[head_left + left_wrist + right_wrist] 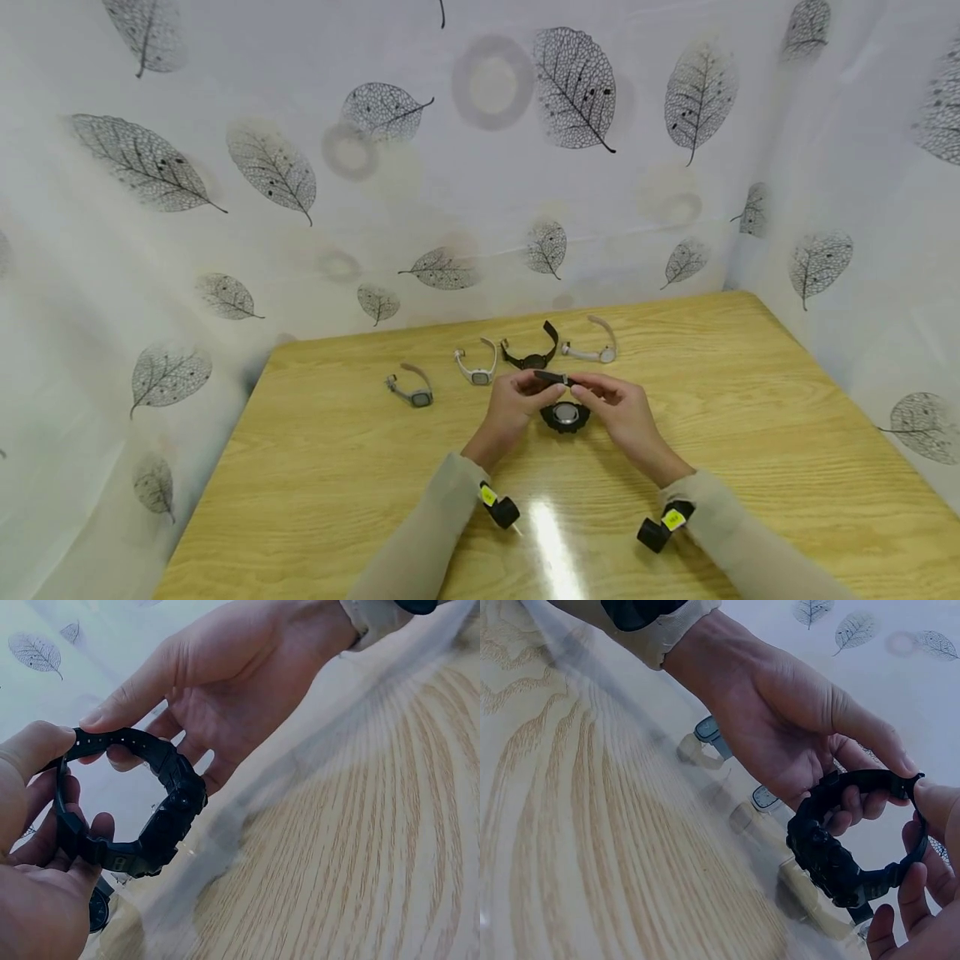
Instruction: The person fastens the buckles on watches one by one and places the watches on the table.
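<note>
A chunky black wristwatch [566, 416] is held above the table, its round face turned down and its strap bent into a ring. My left hand [516, 406] pinches the strap on one side, thumb on top. From the other side my right hand [624, 414] pinches the strap between thumb and fingers. The two thumbs nearly meet where the strap ends come together. In the left wrist view, small holes show along the strap [120, 738] by the right thumb. Fingers partly hide the buckle area, so whether it is fastened cannot be told.
Behind my hands on the wooden table [322, 483] lie a grey watch [422, 399], a white watch [481, 377], a slim black watch [535, 362] and a pale-strapped watch [607, 355]. A leaf-print curtain [465, 200] hangs along the back and sides.
</note>
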`<state>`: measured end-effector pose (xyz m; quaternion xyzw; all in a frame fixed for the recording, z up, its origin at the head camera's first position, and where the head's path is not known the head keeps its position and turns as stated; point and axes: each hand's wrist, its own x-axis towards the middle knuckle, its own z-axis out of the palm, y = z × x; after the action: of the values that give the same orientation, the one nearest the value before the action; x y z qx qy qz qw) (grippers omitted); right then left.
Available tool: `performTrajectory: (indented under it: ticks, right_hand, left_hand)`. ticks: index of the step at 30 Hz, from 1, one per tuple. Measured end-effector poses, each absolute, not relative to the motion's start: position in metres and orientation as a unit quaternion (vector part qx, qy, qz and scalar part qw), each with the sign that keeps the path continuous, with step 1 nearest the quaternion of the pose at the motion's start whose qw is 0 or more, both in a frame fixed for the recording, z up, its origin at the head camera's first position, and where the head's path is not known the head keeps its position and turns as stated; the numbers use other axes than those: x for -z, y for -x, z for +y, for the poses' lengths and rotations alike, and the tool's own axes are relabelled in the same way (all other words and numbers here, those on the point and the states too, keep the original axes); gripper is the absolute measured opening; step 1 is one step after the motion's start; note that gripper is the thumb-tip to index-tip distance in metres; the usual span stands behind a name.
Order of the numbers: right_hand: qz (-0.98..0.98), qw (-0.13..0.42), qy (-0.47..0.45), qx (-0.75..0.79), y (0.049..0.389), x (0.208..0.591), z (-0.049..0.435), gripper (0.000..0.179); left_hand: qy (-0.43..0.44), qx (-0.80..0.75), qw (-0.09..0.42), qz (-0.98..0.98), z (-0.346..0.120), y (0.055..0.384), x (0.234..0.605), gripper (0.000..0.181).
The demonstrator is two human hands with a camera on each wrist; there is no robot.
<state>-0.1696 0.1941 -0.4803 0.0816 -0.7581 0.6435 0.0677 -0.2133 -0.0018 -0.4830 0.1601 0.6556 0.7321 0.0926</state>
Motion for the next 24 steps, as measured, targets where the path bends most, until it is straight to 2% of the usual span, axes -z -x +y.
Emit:
performTrajectory:
  ticks: [17,24]
  right_hand:
    - [-0.756,0.068,-0.093,-0.644,0.171,0.481,0.195,0.030]
    - [-0.776,0.074,-0.141,-0.610,0.181,0.471,0.203,0.034]
  left_hand:
    - [-0.148,-0.722,0.069,0.672,0.002,0.211,0.485,0.021]
    - [-0.166,-0.717,0.046,0.676,0.004,0.209,0.479,0.019]
